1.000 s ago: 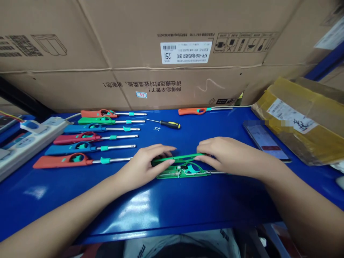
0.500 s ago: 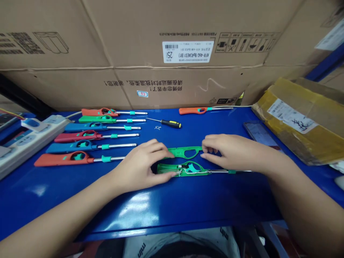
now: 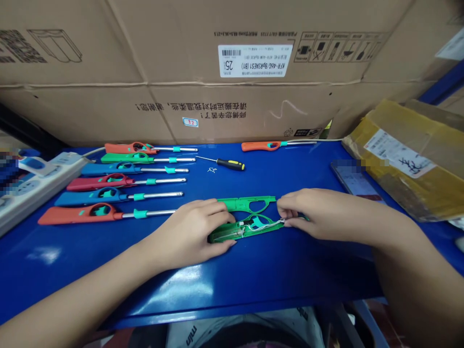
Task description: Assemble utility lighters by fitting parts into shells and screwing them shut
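While the opened green lighter [image 3: 249, 232] lies between the worktop's [image 3: 253, 275] front and back edges, long axis roughly along them, the left hand [image 3: 201, 232] clasps its handle end and the right hand [image 3: 302, 212] pinches wires [image 3: 267, 225] at its nose; the cover half [image 3: 241, 205] sits just behind.

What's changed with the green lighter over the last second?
The green cover has moved back, beyond the open green lighter. The right hand let go of it and now grips the lighter's front end. The screwdriver and row of lighters stayed put.
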`<state>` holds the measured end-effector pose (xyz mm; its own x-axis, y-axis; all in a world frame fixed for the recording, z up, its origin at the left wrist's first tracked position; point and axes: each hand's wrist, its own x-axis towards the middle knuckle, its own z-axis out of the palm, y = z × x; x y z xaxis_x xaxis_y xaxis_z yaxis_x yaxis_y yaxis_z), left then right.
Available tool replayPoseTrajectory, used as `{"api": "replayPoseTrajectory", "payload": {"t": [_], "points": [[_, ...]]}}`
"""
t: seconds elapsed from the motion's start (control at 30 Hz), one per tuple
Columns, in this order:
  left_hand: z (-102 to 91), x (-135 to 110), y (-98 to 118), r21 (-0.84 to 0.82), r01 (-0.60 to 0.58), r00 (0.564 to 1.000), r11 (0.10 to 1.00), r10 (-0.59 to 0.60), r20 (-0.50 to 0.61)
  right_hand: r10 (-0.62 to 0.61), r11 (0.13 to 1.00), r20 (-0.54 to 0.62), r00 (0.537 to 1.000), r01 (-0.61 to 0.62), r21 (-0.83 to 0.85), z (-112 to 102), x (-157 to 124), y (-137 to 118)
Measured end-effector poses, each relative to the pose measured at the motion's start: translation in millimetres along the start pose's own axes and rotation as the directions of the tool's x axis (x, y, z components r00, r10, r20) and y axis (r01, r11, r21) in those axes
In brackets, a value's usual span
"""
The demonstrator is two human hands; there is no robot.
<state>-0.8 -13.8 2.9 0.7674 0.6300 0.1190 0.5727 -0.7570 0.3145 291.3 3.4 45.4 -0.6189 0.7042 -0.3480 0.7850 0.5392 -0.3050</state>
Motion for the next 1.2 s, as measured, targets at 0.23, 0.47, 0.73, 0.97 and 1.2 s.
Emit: {"api": "replayPoseTrajectory", "payload": {"t": [0.23,0.47,0.73,0.97,1.2], "points": [[0.6,-2.2,0.1,0.011,-0.003,1.0,1.0,0.003,0.018,0.032,0.999,-0.068,0.997,-0.034,-0.027,3.0,5.2,0.6],[0.7,-4.1,2.0,-0.003,0.008,0.999,1.0,-0.008,0.034,0.052,0.992,-0.136,0.989,-0.066,-0.103,1.8,1.0,1.0],[1.3,-1.9,3.2,-0.051,0.009,1.0,0.999,-0.008,0.019,0.06,0.99,-0.151,0.987,-0.079,-0.117,-0.5,2.0,10.3],[1.1,-2.2,4.0,-0.071,0.016,1.0,0.997,-0.017,-0.02,-0.055,0.994,-0.195,0.979,0.035,-0.105,0.0,6.8,1.1],[2.7,-1.2,0.2,-0.086,-0.003,1.0,0.996,0.002,-0.017,-0.142,0.974,-0.192,0.971,0.102,-0.204,7.1,20.3,-10.6]]}}
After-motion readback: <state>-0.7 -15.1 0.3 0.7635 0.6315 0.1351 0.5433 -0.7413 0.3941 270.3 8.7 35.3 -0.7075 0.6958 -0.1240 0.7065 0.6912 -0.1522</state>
